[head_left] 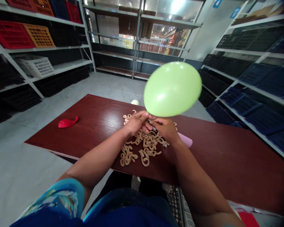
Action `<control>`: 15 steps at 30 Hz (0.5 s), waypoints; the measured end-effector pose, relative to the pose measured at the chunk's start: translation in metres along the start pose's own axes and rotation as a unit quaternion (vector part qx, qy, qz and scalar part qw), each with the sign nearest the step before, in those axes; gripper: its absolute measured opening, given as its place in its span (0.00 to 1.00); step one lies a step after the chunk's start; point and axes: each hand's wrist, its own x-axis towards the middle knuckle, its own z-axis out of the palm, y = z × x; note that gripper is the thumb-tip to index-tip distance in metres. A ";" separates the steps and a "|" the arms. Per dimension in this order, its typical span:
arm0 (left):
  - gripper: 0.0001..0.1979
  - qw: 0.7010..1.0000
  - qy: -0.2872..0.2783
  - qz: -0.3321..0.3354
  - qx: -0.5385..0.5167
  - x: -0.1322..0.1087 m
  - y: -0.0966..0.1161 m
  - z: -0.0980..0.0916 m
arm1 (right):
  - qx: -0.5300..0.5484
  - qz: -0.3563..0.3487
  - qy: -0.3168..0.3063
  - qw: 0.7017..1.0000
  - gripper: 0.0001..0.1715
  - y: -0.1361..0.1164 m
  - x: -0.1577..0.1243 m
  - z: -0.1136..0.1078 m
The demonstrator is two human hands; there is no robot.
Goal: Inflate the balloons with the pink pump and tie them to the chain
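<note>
While both hands meet over the middle of the worktop (210, 151), the green balloon (172, 89) sits blown up just above them, tilted, its wide end up and to the right, its neck end down at the fingers. Left hand (135, 122) pinches the neck between thumb and fingers; right hand (167, 128) also grips at the neck, fingertips close against the left ones. Exact finger placement partly hidden, and whether the neck is knotted can't be told. Below the hands, loose heap of brown curls (151, 144) on the worktop, hooked and ring-like pieces overlapping, some reaching toward the near edge, a few more visible past the hands. Pink tube (185, 140) lies just beside the right wrist, partly covered by it. Red balloon (67, 122), limp and flat, lies well apart on the left part of the worktop. Small pale round object (134, 102) shows at the far edge; can't tell what it is. Behind: metal rack (113, 56) with bare-looking boards across the grey floor (9, 167). Left shelving carries a red crate (11, 34), a yellow crate (38, 35) beside it, and a white basket (39, 66) lower down. Right shelving holds dark blue bins (264, 78). Person wears blue, short sleeve (61, 198) patterned on the left arm.
</note>
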 end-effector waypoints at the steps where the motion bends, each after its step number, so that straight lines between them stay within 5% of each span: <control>1: 0.14 0.999 0.009 0.014 0.041 0.001 -0.004 0.002 | 0.025 0.001 0.002 1.000 0.14 -0.001 0.000 0.001; 5: 0.16 0.967 0.064 0.092 0.228 0.003 -0.015 0.003 | 0.126 0.073 0.007 0.989 0.19 -0.004 -0.002 0.006; 9: 0.18 0.879 0.099 0.210 0.417 0.002 -0.010 -0.005 | 0.238 0.114 -0.013 0.965 0.16 -0.004 -0.002 0.004; 15: 0.18 0.813 0.151 0.212 0.522 0.005 -0.001 -0.019 | 0.319 0.033 -0.059 0.945 0.10 -0.010 -0.003 -0.009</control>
